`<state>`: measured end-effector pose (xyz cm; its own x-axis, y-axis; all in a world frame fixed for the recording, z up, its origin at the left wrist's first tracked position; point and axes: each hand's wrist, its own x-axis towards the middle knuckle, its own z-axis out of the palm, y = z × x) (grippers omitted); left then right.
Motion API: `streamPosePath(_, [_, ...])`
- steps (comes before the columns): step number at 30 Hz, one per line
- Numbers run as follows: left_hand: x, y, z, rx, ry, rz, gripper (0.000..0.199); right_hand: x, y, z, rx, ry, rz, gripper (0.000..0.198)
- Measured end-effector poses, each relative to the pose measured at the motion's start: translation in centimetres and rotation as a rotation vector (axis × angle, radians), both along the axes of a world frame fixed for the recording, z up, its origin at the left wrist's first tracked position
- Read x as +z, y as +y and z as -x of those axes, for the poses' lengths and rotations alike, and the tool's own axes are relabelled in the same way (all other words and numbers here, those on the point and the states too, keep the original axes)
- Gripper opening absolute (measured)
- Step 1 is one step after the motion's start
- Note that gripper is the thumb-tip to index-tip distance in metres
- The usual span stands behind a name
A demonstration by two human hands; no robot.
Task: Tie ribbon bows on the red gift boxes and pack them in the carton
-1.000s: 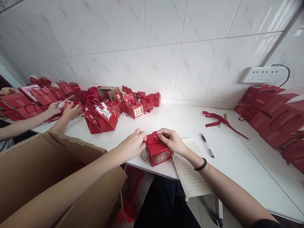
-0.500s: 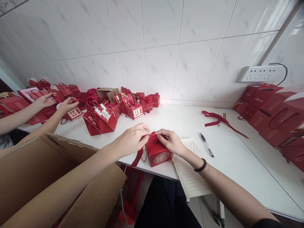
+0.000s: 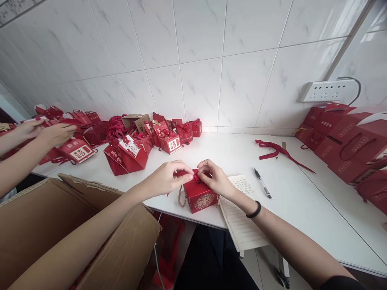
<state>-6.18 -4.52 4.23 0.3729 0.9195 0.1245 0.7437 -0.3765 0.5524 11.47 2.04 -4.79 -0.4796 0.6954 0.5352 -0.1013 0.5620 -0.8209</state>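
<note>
A small red gift box [image 3: 203, 198] with a round gold emblem stands near the table's front edge, tan cord handles hanging at its sides. Red ribbon [image 3: 196, 176] is gathered in a bow or knot on its top. My left hand [image 3: 169, 177] pinches the ribbon from the left, thumb and fingers together. From the right, my right hand [image 3: 215, 177] closes its thumb and fingers on the same ribbon. A black band is round my right wrist. The fingers partly hide the knot.
A cardboard carton [image 3: 121, 241] stands at left. Red boxes [image 3: 127, 155] line the wall, with more stacked boxes [image 3: 347, 141] at right. A notebook [image 3: 242, 221], pen [image 3: 262, 183] and loose ribbon [image 3: 272, 151] lie on the table. Another person's hands [image 3: 54, 133] work at far left.
The ribbon tail hanging left of the box has been drawn up and mostly out of sight. My left hand's fingers have shifted at the knot. The other person's hands moved left, away from a box.
</note>
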Motion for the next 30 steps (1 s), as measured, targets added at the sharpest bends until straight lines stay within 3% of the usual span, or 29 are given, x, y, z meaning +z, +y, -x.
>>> streamPosePath(3, [-0.4,0.3,0.2,0.012,0.175,-0.266,0.024,0.1,-0.1,0.0,-0.005,-0.030,0.002,0.023])
streamPosePath(5, [-0.7,0.6,0.2,-0.055,0.328,-0.447,0.026,0.3,-0.1,-0.1,-0.006,-0.053,0.011,0.025])
streamPosePath(9, [-0.7,1.2,-0.3,-0.252,0.404,-0.556,0.024,0.6,-0.1,-0.1,0.011,-0.073,-0.004,0.016])
streamPosePath(15, [-0.6,2.5,-1.7,-0.256,0.101,-0.436,0.017,0.5,0.0,-0.1,-0.019,-0.093,-0.051,0.016])
streamPosePath(22, [-3.0,4.3,-0.3,0.042,-0.151,-0.160,0.009,0.6,0.0,-0.2,0.056,-0.019,0.026,0.017])
streamPosePath(26, [-4.1,4.7,0.2,0.081,-0.147,-0.052,0.013,0.4,0.0,0.0,0.072,0.056,0.126,0.014])
streamPosePath(30, [-4.1,4.2,0.3,0.105,-0.109,0.031,0.019,0.1,0.0,0.1,0.025,0.109,0.141,0.014])
